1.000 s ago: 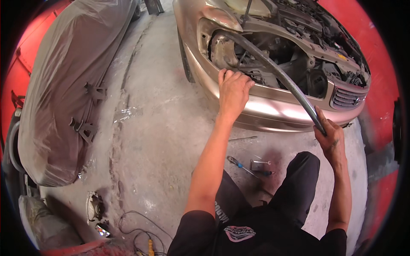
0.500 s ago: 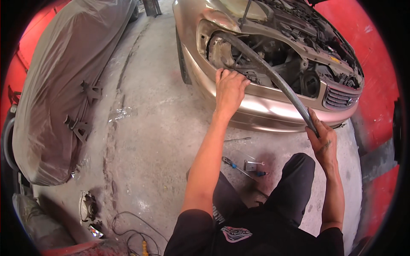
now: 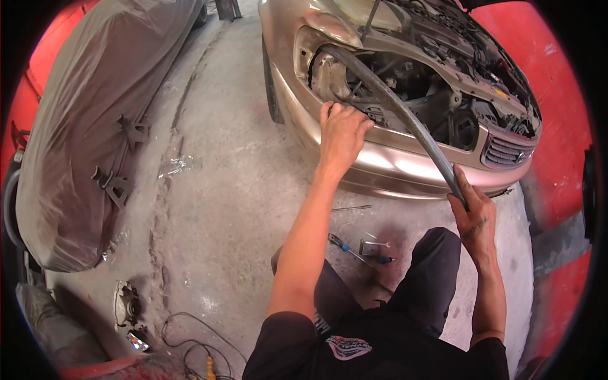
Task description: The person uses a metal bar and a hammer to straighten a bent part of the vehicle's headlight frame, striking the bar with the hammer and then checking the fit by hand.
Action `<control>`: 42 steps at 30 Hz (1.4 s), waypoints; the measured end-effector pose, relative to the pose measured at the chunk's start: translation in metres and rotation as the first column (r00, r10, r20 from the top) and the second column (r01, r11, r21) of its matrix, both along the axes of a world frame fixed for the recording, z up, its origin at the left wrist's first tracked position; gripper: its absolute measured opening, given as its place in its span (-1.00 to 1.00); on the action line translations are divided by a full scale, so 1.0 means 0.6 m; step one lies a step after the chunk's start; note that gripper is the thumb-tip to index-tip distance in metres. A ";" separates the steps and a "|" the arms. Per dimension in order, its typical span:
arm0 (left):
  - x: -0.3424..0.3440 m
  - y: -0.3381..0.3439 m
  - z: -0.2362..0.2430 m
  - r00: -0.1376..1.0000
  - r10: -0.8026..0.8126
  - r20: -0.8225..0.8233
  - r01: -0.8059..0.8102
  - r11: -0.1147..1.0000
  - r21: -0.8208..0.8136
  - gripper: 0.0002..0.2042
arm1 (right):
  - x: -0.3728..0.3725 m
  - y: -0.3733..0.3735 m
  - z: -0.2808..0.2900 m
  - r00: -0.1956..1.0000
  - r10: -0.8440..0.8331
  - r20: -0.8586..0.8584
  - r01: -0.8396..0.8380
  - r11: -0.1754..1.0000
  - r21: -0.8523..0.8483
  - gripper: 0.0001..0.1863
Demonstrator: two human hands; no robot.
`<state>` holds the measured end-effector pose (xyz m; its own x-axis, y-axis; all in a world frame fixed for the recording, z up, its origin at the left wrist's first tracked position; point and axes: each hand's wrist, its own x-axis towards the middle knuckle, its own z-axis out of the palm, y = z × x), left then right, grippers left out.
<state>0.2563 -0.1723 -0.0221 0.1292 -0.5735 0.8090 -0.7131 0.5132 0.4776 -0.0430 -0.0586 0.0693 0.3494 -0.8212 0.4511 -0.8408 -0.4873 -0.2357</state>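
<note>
My left hand (image 3: pixel 342 133) rests on the top edge of a tan car's front bumper (image 3: pixel 392 166), by the empty headlight opening (image 3: pixel 329 76); its fingers curl over the edge. My right hand (image 3: pixel 472 212) is closed around the near end of a long, curved dark strip (image 3: pixel 405 117). The strip arcs up from that hand across the open engine bay toward the headlight opening. The car's hood is up and the engine parts show. My knees in dark trousers are on the concrete just in front of the bumper.
A screwdriver with a blue handle (image 3: pixel 345 247) and a small metal bracket (image 3: pixel 373 248) lie on the concrete floor (image 3: pixel 221 209) by my knee. A thin rod (image 3: pixel 351 208) lies under the bumper. A covered car (image 3: pixel 95 126) stands at left. Cables (image 3: pixel 190 342) and a headlight unit (image 3: pixel 126 307) lie at lower left. Red walls stand at right.
My right hand has moved slightly left and down along the dark strip. My left hand has stayed on the bumper edge. The view has shifted a little.
</note>
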 end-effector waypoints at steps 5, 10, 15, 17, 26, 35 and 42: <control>0.001 -0.002 -0.003 1.000 0.015 0.016 -0.015 1.000 0.013 -0.87 | 0.002 0.010 -0.001 0.998 -0.055 0.012 0.054 0.998 0.043 -0.33; 0.003 -0.001 -0.001 0.999 -0.017 0.029 0.015 0.998 0.068 -0.81 | -0.029 -0.025 -0.024 1.000 0.003 -0.015 -0.004 0.999 -0.047 -0.32; -0.006 0.001 0.001 0.999 0.018 0.039 -0.020 0.998 0.057 -0.83 | -0.067 -0.069 -0.035 0.996 0.021 -0.081 -0.029 0.995 -0.099 -0.29; -0.008 0.000 -0.001 0.999 0.027 0.040 -0.029 0.998 0.058 -0.84 | -0.074 -0.083 -0.035 0.996 0.040 -0.085 -0.048 0.994 -0.097 -0.30; -0.011 -0.002 -0.005 0.998 0.046 0.047 -0.048 0.998 0.030 -0.86 | -0.110 -0.141 -0.041 0.989 0.124 -0.082 -0.131 0.988 -0.081 -0.30; -0.012 -0.004 -0.005 0.993 0.079 0.083 -0.081 0.997 0.019 -0.87 | -0.109 -0.139 -0.035 0.991 0.124 -0.054 -0.125 0.992 -0.022 -0.29; -0.016 -0.004 -0.009 0.993 0.096 0.074 -0.096 0.995 -0.005 -0.88 | -0.128 -0.176 -0.030 0.984 0.167 -0.070 -0.169 0.985 -0.026 -0.30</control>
<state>0.2470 -0.1747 -0.0276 0.1237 -0.5604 0.8189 -0.7925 0.4409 0.4214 -0.1199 -0.1644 0.0512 0.5116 -0.7342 0.4464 -0.7599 -0.6291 -0.1638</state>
